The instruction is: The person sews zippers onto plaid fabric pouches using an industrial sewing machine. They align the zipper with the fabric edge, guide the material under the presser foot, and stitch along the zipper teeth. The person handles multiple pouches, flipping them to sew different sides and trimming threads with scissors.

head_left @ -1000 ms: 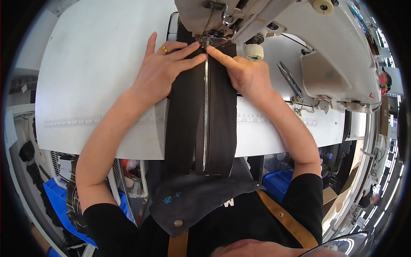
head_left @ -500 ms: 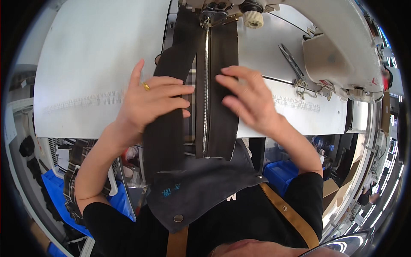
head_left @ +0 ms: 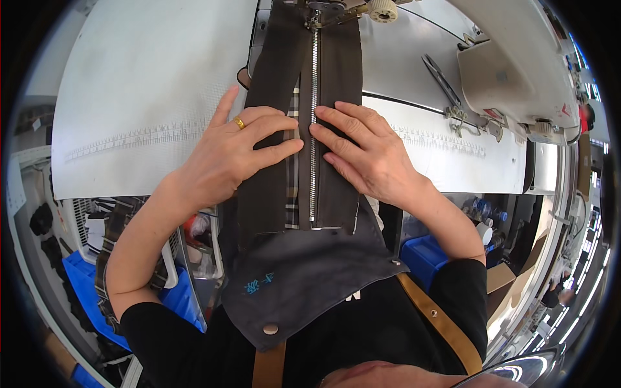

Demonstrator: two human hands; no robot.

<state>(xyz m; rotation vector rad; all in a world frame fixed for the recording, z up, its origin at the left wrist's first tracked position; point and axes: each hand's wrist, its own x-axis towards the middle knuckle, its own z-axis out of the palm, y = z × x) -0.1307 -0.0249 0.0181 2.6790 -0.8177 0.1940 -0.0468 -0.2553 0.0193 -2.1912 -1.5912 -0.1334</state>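
A long dark brown fabric piece [head_left: 341, 71] runs from under the sewing machine's presser foot [head_left: 313, 24] toward my lap. Down its length lies a silver metal zipper [head_left: 313, 187]. To its left is a second dark panel [head_left: 266, 81], and plaid cloth [head_left: 292, 207] shows in the gap between them. My left hand [head_left: 236, 149] lies open on the left panel, its fingertips at the gap and a gold ring on one finger. My right hand [head_left: 365, 149] rests open on the right-hand fabric, fingertips at the zipper's edge.
The white sewing machine body [head_left: 511, 84] stands at the right. Metal scissors [head_left: 442, 79] and small metal parts [head_left: 460, 121] lie beside it. A ruler scale [head_left: 142, 137] marks the white table. Blue bins [head_left: 420, 258] sit below, and a dark apron [head_left: 310, 278] covers my front.
My left hand has shifted right, and the left panel now lies nearer the zipper. My right hand has come down onto the fabric, its fingertips reaching the zipper.
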